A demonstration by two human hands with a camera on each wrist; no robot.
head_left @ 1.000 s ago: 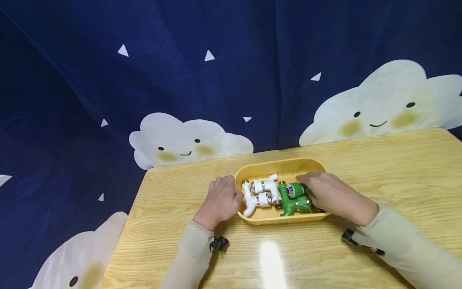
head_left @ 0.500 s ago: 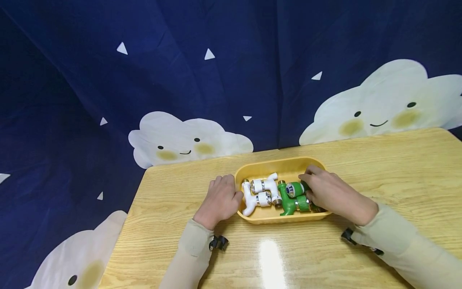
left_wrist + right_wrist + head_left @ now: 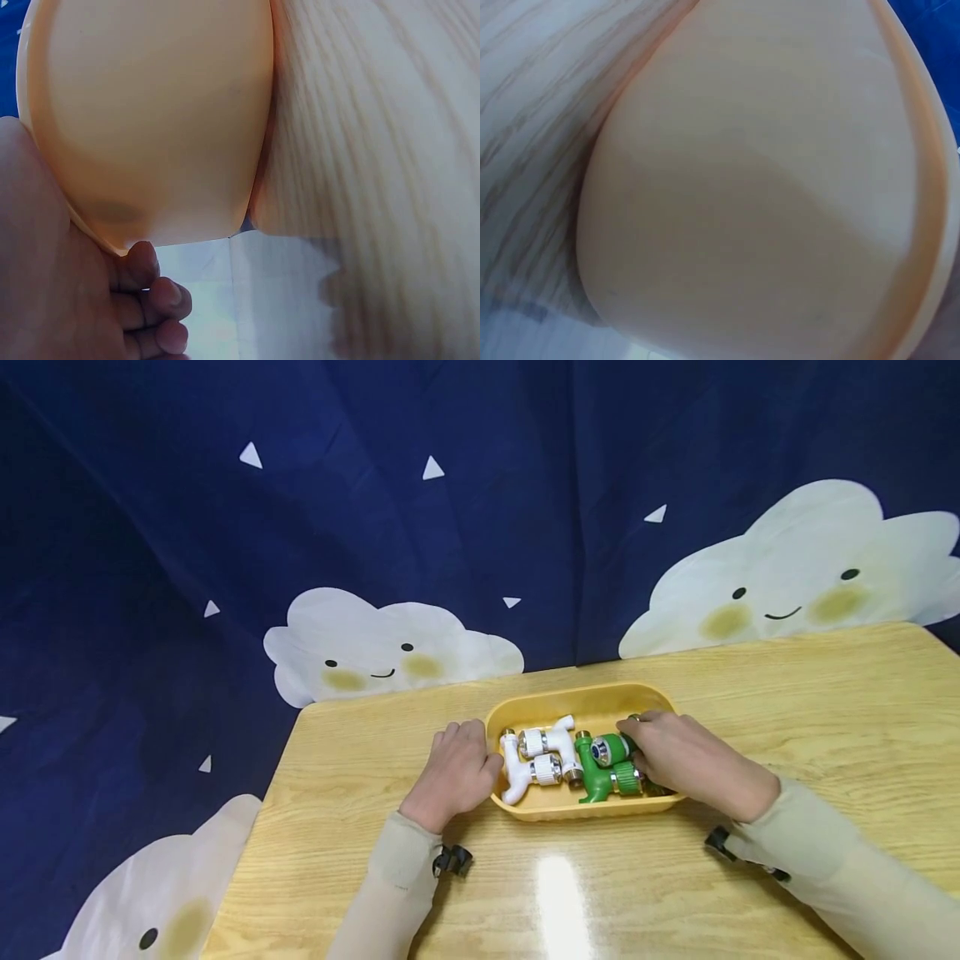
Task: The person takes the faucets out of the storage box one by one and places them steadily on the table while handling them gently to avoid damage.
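A yellow plastic basin [image 3: 585, 812] sits on the wooden table; its outer wall fills both wrist views. My left hand [image 3: 455, 774] holds its left rim, fingers curled in the left wrist view. Inside, at the left, lie two white taps, one near the left end [image 3: 517, 770] and another white tap [image 3: 564, 745] beside it. To their right is a green tap [image 3: 597, 777] lying flat. Reaching over the right end, my right hand [image 3: 688, 757] grips a second green tap [image 3: 611, 749], whose far part it hides. The right wrist view does not show the fingers' grip.
The pale wooden table [image 3: 375, 743] extends on both sides of the basin. A dark blue curtain [image 3: 480, 510] with printed clouds hangs behind the table's back edge. Each sleeve bears a small black clip-like device.
The right hand's fingers have lowered again after a slight lift, and a bit of the held green tap now shows beyond them. The left hand stays on the rim.
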